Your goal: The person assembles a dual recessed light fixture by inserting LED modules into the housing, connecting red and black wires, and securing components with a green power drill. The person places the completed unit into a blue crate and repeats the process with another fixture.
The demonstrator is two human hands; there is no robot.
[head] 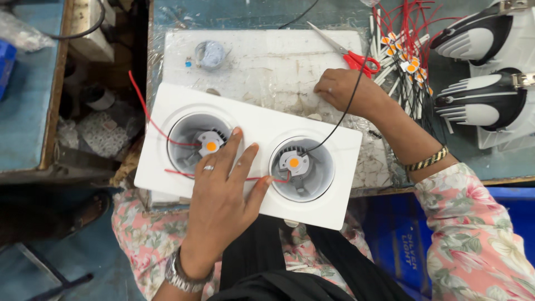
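Step in hand, as judged from the frame: wiring the second lamp module into a twin white housing. The housing lies tilted across the near edge of the desk, overhanging it toward the person's lap.

Left hand: laid flat on the housing between the two round cups, fingers spread and open, pinning the housing down. One fingertip presses a red wire near the rim of the right cup. It grips nothing.

Right hand: resting on the white pad behind the housing, fingers curled. A black wire runs from under this hand down to the right module. Whether the fingers pinch the wire cannot be told.

Left module: seated in the left cup, red wire attached and trailing off toward the left edge of the desk.

Nearby: red scissors just behind the right hand; spare modules with red leads at the far right corner; two black-and-white lamp bodies along the right edge.

Next move, as judged: needs the housing held steady and the black wire guided with little slack to the right module
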